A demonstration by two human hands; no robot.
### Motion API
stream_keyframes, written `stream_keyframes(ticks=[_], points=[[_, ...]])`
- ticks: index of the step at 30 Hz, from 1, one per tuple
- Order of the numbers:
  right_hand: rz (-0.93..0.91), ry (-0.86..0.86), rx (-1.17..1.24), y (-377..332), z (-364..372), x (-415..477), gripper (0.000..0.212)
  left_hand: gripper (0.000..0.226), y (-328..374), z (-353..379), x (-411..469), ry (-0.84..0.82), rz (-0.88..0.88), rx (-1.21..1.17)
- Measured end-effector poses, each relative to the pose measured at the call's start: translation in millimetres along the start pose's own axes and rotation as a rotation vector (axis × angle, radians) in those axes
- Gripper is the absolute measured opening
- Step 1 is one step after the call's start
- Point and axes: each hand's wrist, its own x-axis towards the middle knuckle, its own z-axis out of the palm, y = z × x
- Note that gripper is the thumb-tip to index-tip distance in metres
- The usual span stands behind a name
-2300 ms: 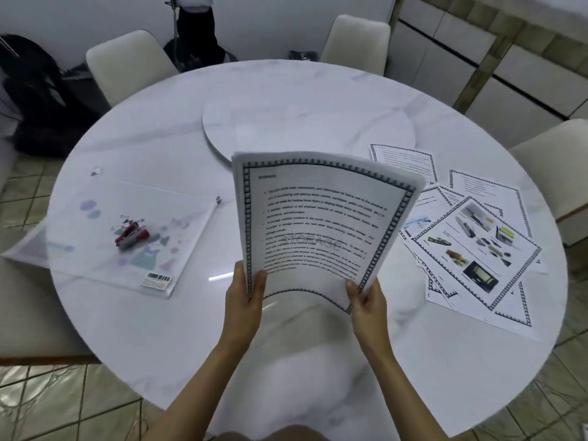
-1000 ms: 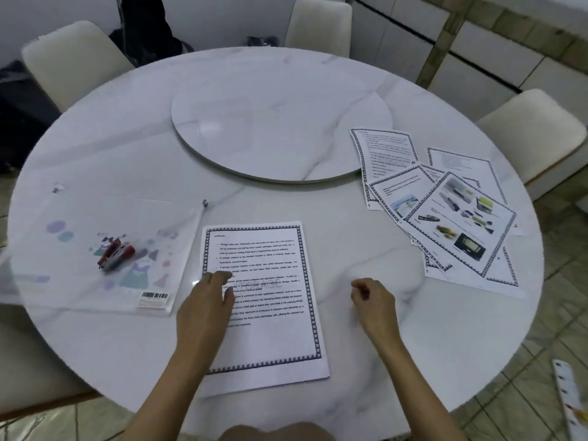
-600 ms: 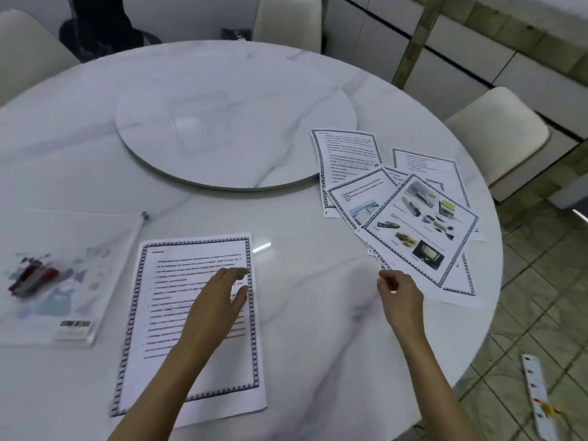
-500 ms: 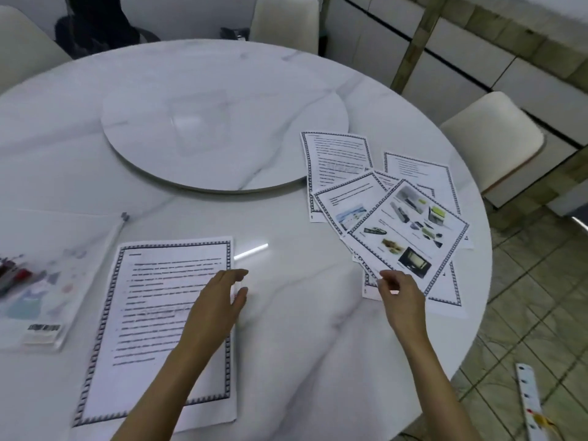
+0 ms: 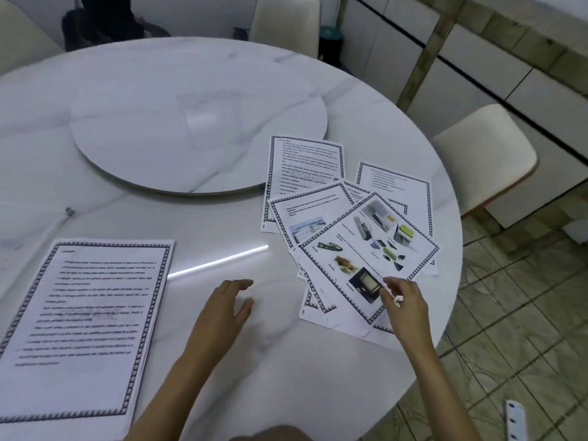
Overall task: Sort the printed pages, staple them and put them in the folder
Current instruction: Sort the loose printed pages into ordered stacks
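The right hand had its fingers pinched on the near edge of the picture page, the topmost sheet of the fanned pile of loose printed pages at the right of the counter; a second before, that hand had been empty and curled over bare marble. The left hand hovered open, fingers spread and holding nothing, over the bare counter between the two groups of paper, having left the sorted text page that it had been pressing flat. That page lay flat at the near left, well apart from the fan. The sheet held up in both hands earlier had thus been set down as the start of the ordered stack, and the picture page looked to be the next one picked, so sorting was in an early stage, with stapling not yet begun. As for containers, only a clear edge and zip pull of the folder showed at the far left; whether anything lay inside could not be told, and the stapler was out of view.
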Motion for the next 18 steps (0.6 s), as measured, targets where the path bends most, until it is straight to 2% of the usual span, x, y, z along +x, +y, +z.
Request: stream_keyframes(ticks=[7,18], points=[[0.065,0.073,0.017,13.7,5.8,-11.7,0.024,0.033,4.1,0.1,9.5,-0.005,0.021,0.017],[0.108,-0.015,-0.033,26.3,-10.9,-1.5,0.031,0.035,16.9,10.9,26.8,-0.035,0.027,-0.007]])
